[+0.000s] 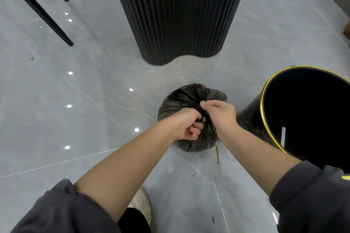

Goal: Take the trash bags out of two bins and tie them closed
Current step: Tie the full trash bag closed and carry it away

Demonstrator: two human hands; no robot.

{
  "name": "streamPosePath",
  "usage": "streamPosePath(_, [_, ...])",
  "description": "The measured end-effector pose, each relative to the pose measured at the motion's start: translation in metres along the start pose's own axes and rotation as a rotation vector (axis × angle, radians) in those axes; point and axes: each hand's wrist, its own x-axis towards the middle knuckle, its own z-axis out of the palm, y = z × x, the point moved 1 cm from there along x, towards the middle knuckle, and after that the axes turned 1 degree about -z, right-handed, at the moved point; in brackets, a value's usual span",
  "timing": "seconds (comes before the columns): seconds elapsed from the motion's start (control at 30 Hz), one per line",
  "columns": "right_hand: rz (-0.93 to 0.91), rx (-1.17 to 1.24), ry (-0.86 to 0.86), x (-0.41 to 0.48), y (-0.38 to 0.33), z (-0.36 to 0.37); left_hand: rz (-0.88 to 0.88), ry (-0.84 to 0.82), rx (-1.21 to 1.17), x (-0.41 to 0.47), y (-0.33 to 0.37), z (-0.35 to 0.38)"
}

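A full black trash bag (181,98) sits on the grey tiled floor, its top gathered into a twisted neck. My left hand (188,126) is closed in a fist around that neck. My right hand (219,112) pinches a strip of the bag's plastic just above and to the right of the left fist. A black bin with a gold rim (265,96) stands to the right of the bag, touching it or nearly so. The bin's inside is dark and no bag lines it.
A ribbed black pedestal (176,15) rises just beyond the bag. Thin black chair legs (37,9) slant at the upper left. A thin wooden stick (217,155) and dark specks lie on the floor near the bag. My shoe (141,202) is below.
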Motion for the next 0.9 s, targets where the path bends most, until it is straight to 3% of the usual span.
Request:
streamPosePath(0.2, [-0.034,0.03,-0.1,-0.001,-0.001,-0.003,0.1,0.068,-0.036,-0.003,-0.001,-0.011])
streamPosePath(0.33, [-0.081,0.015,-0.156,0.001,0.002,-0.004,0.285,0.207,0.152,-0.006,0.002,-0.013])
streamPosePath(0.5, [-0.154,-0.052,-0.213,0.004,0.005,-0.003,0.464,0.376,0.098,-0.004,0.007,-0.022])
streamPosePath(0.6, [-0.174,-0.061,-0.249,0.005,0.005,-0.003,0.628,0.454,0.239,-0.001,0.009,-0.029])
streamPosePath(0.73, [-0.26,-0.13,-0.323,0.008,0.005,-0.006,0.714,0.414,0.409,-0.006,0.015,-0.042])
streamPosePath(0.9, [-0.565,-0.396,-0.357,0.007,0.005,-0.006,0.683,0.307,0.547,-0.011,0.02,-0.058])
